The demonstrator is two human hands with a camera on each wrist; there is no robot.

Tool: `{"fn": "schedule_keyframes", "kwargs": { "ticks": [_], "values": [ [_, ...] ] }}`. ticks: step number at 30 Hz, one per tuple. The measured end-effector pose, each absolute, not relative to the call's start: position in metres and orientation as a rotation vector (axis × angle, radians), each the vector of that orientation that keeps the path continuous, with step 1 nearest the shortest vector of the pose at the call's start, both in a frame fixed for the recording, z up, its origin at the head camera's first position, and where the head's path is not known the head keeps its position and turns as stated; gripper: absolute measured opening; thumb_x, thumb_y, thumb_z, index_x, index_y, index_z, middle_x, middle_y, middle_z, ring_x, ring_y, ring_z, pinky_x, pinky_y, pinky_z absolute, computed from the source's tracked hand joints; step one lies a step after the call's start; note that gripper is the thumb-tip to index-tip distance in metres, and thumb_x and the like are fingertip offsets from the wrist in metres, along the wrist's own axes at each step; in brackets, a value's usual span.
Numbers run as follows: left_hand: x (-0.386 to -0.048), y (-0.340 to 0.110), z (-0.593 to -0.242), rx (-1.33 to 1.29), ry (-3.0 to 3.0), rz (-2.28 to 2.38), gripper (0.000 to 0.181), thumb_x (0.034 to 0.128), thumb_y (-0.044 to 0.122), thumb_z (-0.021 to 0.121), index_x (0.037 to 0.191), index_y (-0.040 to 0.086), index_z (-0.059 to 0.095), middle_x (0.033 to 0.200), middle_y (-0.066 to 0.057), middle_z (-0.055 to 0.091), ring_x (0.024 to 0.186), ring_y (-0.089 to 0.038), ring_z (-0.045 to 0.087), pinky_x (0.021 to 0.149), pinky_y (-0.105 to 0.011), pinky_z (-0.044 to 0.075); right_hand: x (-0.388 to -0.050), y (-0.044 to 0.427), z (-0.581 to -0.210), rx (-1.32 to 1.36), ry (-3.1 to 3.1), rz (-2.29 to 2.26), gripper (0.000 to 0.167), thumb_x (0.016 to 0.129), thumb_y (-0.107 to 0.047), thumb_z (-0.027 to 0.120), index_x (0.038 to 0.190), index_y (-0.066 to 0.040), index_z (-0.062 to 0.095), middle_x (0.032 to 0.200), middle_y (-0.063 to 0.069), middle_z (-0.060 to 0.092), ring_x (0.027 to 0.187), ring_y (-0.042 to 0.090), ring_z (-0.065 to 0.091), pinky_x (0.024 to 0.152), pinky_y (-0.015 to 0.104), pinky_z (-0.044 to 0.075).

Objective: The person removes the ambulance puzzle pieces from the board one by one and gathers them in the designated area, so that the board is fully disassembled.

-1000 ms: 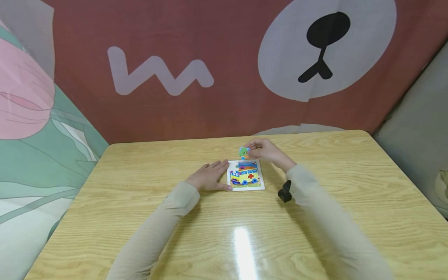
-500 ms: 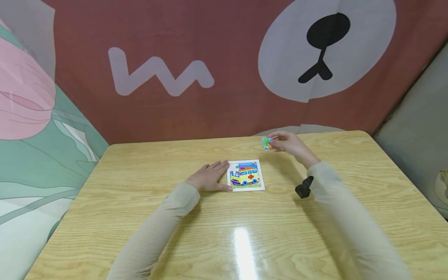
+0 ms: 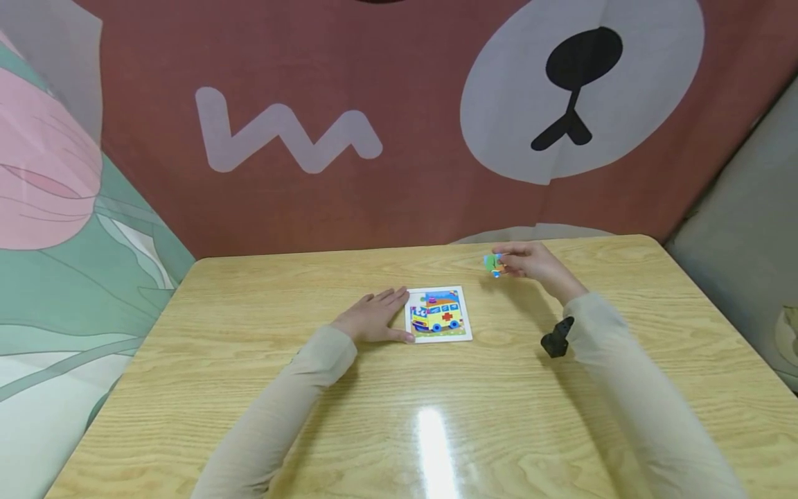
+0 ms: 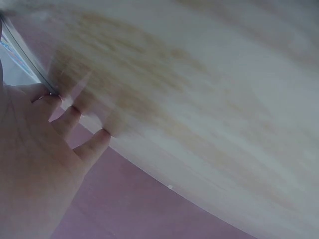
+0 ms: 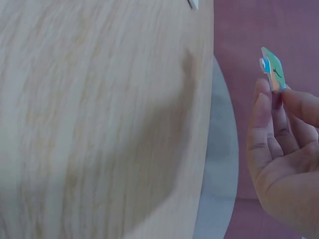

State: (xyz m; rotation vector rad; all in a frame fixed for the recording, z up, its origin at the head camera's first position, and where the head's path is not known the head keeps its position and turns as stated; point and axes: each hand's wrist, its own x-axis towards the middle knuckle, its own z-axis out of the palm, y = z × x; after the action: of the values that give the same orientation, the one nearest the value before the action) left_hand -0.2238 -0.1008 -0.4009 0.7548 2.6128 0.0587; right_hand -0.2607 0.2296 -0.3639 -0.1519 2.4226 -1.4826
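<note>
A white-framed picture puzzle (image 3: 439,339) showing a yellow ambulance lies flat on the table, with a pale gap at its upper left. Along its left edge rests the left hand (image 3: 376,318), fingers spread and extended; in the left wrist view that hand (image 4: 45,149) touches the frame's edge (image 4: 30,57). Up and to the right of the puzzle, the right hand (image 3: 535,267) pinches a small green, blue and orange puzzle piece (image 3: 492,264) above the table. The right wrist view shows the piece (image 5: 274,69) between thumb and fingers of the right hand (image 5: 289,154).
The wooden table (image 3: 399,402) ends at the back against a reddish-brown hanging (image 3: 399,194) with a bear-like print. Floral fabric (image 3: 56,277) hangs at the left. A black device (image 3: 557,337) is at the right wrist. A corner of the frame (image 5: 195,4) shows in the right wrist view.
My right hand has moved right, away from the puzzle's top edge, carrying the piece, and in the last half second slightly lower. My left hand stays at the frame.
</note>
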Motion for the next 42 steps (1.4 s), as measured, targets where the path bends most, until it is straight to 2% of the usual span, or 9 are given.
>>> {"fn": "schedule_keyframes", "kwargs": {
  "ticks": [3, 9, 11, 13, 16, 19, 31, 42],
  "values": [
    [-0.224, -0.101, -0.402, 0.753, 2.613, 0.061, 0.096, 0.0859, 0.071, 0.046, 0.155, 0.019, 0.005, 0.163, 0.005, 0.001, 0.151, -0.019, 0.007, 0.122, -0.047, 0.012, -0.260, 0.231, -0.367, -0.140, 2.431, -1.467, 0.045, 0.100, -0.020, 0.049, 0.139, 0.002, 0.046, 0.101, -0.009, 0.065, 0.086, -0.001, 0.061, 0.086, 0.025, 0.053],
    [-0.225, -0.102, -0.402, 0.755, 2.613, 0.067, 0.095, 0.0860, 0.070, 0.046, 0.155, 0.019, 0.005, 0.163, 0.005, 0.001, 0.151, -0.020, 0.008, 0.122, -0.048, 0.012, -0.259, 0.233, -0.371, -0.087, 2.454, -1.399, 0.046, 0.101, -0.024, 0.048, 0.140, 0.001, 0.045, 0.127, 0.016, 0.059, 0.098, 0.009, 0.060, 0.094, 0.034, 0.051],
    [-0.225, -0.102, -0.402, 0.754, 2.611, 0.065, 0.095, 0.0861, 0.071, 0.046, 0.155, 0.020, 0.005, 0.163, 0.005, 0.001, 0.151, -0.020, 0.007, 0.122, -0.048, 0.012, -0.259, 0.234, -0.373, -0.060, 2.448, -1.391, 0.047, 0.101, -0.025, 0.048, 0.139, 0.001, 0.045, 0.123, 0.014, 0.061, 0.097, 0.010, 0.060, 0.096, 0.035, 0.051],
    [-0.225, -0.102, -0.402, 0.754, 2.612, 0.065, 0.095, 0.0863, 0.070, 0.046, 0.156, 0.020, 0.005, 0.163, 0.005, 0.002, 0.151, -0.020, 0.008, 0.122, -0.048, 0.012, -0.260, 0.235, -0.375, -0.044, 2.430, -1.412, 0.047, 0.100, -0.023, 0.049, 0.138, 0.004, 0.045, 0.113, 0.005, 0.065, 0.093, 0.006, 0.061, 0.094, 0.032, 0.052],
    [-0.226, -0.102, -0.402, 0.754, 2.613, 0.063, 0.095, 0.0864, 0.070, 0.046, 0.156, 0.019, 0.006, 0.163, 0.005, 0.002, 0.151, -0.021, 0.008, 0.122, -0.048, 0.013, -0.260, 0.237, -0.379, -0.044, 2.390, -1.467, 0.045, 0.099, -0.018, 0.051, 0.136, 0.008, 0.045, 0.097, -0.008, 0.066, 0.083, 0.000, 0.061, 0.085, 0.024, 0.054],
    [-0.226, -0.102, -0.402, 0.758, 2.618, 0.065, 0.094, 0.0866, 0.070, 0.047, 0.156, 0.019, 0.007, 0.163, 0.004, 0.003, 0.151, -0.021, 0.009, 0.122, -0.048, 0.013, -0.261, 0.238, -0.385, -0.055, 2.346, -1.515, 0.044, 0.098, -0.014, 0.051, 0.134, 0.011, 0.044, 0.087, -0.014, 0.065, 0.076, -0.003, 0.060, 0.076, 0.017, 0.054],
    [-0.225, -0.102, -0.403, 0.758, 2.617, 0.078, 0.096, 0.0857, 0.071, 0.046, 0.155, 0.020, 0.005, 0.163, 0.005, 0.001, 0.151, -0.020, 0.008, 0.122, -0.047, 0.013, -0.263, 0.237, -0.397, -0.016, 2.304, -1.506, 0.044, 0.099, -0.014, 0.051, 0.133, 0.012, 0.044, 0.078, -0.015, 0.064, 0.072, -0.004, 0.062, 0.071, 0.016, 0.054],
    [-0.226, -0.103, -0.403, 0.755, 2.612, 0.076, 0.096, 0.0857, 0.072, 0.045, 0.155, 0.020, 0.004, 0.163, 0.006, 0.000, 0.151, -0.019, 0.007, 0.123, -0.047, 0.012, -0.264, 0.236, -0.400, -0.021, 2.313, -1.435, 0.043, 0.100, -0.016, 0.048, 0.133, 0.012, 0.045, 0.084, -0.011, 0.064, 0.073, -0.002, 0.061, 0.071, 0.016, 0.055]
  ]
}}
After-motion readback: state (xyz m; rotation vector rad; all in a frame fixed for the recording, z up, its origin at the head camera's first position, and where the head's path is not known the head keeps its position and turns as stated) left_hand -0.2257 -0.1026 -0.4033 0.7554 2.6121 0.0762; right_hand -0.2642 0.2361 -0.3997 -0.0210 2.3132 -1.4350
